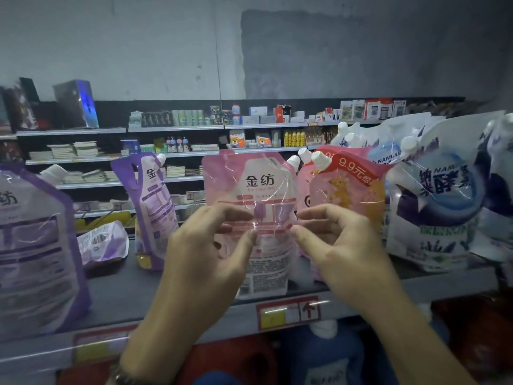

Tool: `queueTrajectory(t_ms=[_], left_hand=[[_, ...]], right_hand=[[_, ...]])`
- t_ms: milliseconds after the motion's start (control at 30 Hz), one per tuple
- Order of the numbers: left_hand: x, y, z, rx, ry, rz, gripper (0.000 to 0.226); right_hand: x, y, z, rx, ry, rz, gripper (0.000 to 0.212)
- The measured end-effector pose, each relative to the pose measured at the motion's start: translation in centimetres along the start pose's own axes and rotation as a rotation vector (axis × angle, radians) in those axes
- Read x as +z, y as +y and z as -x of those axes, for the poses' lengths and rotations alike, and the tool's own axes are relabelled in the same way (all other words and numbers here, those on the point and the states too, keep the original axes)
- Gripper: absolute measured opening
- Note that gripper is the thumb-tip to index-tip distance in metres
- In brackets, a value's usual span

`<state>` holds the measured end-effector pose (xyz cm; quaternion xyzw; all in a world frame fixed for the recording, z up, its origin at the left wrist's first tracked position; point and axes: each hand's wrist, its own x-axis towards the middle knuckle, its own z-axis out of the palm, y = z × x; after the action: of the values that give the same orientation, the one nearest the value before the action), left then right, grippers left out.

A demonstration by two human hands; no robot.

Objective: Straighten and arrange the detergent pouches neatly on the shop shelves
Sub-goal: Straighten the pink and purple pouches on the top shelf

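My left hand [205, 245] and right hand [336, 243], fingers half curled, meet the glossy pink pouch [258, 184] standing at the shelf's [133, 295] front edge. Glare on the crinkled film hides whether I'm pinching it. My hands cover its lower sides.

We see glossy, crinkled plastic film on the pink pouch [258, 207] — the grey shelf [155, 290] looks smooth, matt metal.
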<state>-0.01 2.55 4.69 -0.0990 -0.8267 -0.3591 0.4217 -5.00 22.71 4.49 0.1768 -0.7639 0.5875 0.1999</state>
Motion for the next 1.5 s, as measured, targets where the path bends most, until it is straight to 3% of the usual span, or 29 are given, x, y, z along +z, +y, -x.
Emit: queueTrajectory(t_ms=[300,500,600,800,933,1167,1500], left_hand=[[3.8,-0.2,3.6,-0.088,0.177,-0.027,0.049],[6.1,-0.2,4.9,-0.194,0.132,-0.023,0.067],[6.7,-0.3,5.2,-0.193,0.142,-0.024,0.07],[7.4,-0.4,6.1,-0.196,0.147,-0.06,0.072],[7.6,-0.5,6.5,-0.179,0.091,-0.119,0.074],[7.7,-0.7,6.3,-0.216,0.097,-0.103,0.093],[7.7,-0.7,5.6,-0.225,0.103,0.016,0.095]], right_hand=[[2.6,2.8,2.1,0.036,-0.003,-0.103,0.03],[3.7,3.8,1.9,0.039,-0.023,-0.1,0.031],[4.1,4.1,1.7,0.054,-0.066,-0.137,0.03],[4.8,4.4,1.3,0.093,0.009,-0.109,0.033],[4.2,4.4,1.2,0.101,-0.011,-0.06,0.017],[4.6,4.8,1.0,0.147,0.049,-0.065,0.031],[4.9,4.5,1.1,0.126,0.066,-0.094,0.033]])
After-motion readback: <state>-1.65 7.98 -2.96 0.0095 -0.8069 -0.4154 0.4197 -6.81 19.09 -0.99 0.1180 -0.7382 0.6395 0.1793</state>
